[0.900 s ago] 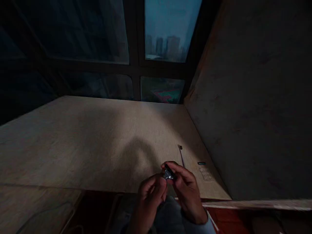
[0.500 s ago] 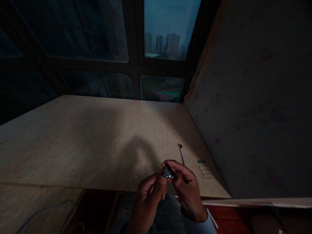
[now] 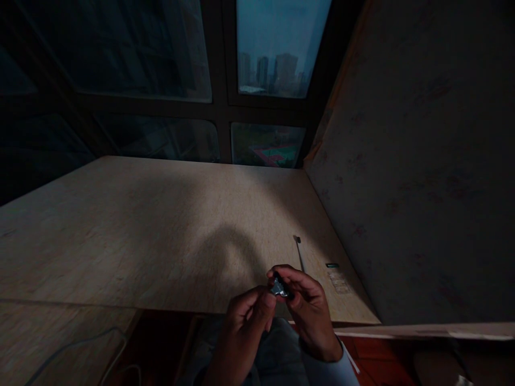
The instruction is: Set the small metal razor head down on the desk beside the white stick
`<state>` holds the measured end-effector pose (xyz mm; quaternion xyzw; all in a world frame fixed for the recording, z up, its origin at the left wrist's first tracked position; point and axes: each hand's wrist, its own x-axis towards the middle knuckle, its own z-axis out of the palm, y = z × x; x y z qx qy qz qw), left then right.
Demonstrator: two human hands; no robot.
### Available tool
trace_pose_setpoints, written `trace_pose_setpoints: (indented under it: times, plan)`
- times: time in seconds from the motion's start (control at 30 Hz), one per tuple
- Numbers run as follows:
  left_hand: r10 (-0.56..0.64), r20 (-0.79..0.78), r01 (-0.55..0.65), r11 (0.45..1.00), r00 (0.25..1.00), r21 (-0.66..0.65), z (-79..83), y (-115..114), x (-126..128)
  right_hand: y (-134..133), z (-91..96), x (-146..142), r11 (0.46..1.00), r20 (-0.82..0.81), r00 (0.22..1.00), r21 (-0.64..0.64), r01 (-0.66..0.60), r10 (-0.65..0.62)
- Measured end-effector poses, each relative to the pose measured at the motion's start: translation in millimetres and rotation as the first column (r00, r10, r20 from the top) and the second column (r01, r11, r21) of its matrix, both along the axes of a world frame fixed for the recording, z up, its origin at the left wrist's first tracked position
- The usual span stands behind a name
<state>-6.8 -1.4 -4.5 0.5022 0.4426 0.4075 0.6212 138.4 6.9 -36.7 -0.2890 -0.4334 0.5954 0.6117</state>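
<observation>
Head view — left hand (image 3: 248, 321) and right hand (image 3: 310, 311) pinch a dark piece (image 3: 279, 288); handling looks unfinished — brush (image 3: 300, 251) lies untouched beyond.

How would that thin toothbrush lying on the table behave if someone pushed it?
The toothbrush would probably slide or swivel easily, since its slim handle suggests little weight and the tabletop looks smooth. It is likely fairly stiff, as the visible handle looks straight, though the right hand may hide its near end.
</observation>
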Motion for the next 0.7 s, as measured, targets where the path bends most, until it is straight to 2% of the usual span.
trace_pose_setpoints:
  times: [0.4,0.7]
  plan:
    - [0.027,-0.025,-0.027,0.999,0.999,0.021,1.9,-1.7,0.8,1.2,-2.8,-4.1,0.999,-0.026,0.998,-0.004,0.048,-0.048]
    - [0.006,-0.067,-0.003,0.999,0.998,0.043,5.2,-2.3,0.7,-0.1,-2.6,-3.8,0.997,-0.008,0.997,-0.011,0.077,-0.077]
